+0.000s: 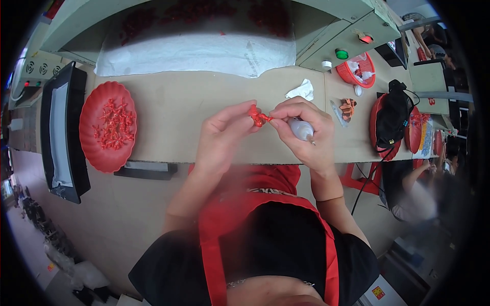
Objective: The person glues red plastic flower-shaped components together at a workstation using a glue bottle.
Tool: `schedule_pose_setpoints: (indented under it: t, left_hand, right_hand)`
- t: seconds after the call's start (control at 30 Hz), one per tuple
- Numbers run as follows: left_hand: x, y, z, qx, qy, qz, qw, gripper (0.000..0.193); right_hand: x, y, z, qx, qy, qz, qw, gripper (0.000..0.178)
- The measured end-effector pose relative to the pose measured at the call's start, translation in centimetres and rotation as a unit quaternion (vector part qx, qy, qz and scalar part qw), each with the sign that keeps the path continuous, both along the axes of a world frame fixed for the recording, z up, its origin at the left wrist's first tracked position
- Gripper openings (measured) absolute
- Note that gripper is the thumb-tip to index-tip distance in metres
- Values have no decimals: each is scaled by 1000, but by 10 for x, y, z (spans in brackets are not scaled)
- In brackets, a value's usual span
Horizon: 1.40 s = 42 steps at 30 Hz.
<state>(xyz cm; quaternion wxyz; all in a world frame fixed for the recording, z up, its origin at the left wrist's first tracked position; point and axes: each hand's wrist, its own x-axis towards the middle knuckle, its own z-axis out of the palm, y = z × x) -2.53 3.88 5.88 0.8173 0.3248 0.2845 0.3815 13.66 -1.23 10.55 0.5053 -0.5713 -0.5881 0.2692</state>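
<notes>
Small glossy red figurine-like piece [259, 119] above the surface [171, 127], pinched by the fingers of the left hand [219, 130] and right hand [320, 130]. The right also clasps a white squeeze bottle [300, 128]; this divided grip could let the piece slip, or pressure spill the contents. From here, fingertips obscure the piece's outline; the bottle's filling cannot be told.
</notes>
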Motion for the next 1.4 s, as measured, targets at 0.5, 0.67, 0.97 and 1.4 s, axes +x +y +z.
schedule_pose_setpoints:
  t: [0.5,0.67,0.97,1.4]
  left_hand:
    - [-2,-4,-5,190,36,53,980,24]
    - [1,-5,-5,225,-8,63,972,23]
    - [2,-9,-5,279,5,95,956,23]
    - [-3,-11,-1,346,4,85,934,23]
  right_hand:
    - [-9,-4,-4,149,-214,-24,965,22]
    - [-11,-7,-9,197,-206,-14,959,25]
    - [-10,-10,-14,219,-197,-6,956,26]
    - [-5,-16,-13,238,-96,27,966,27]
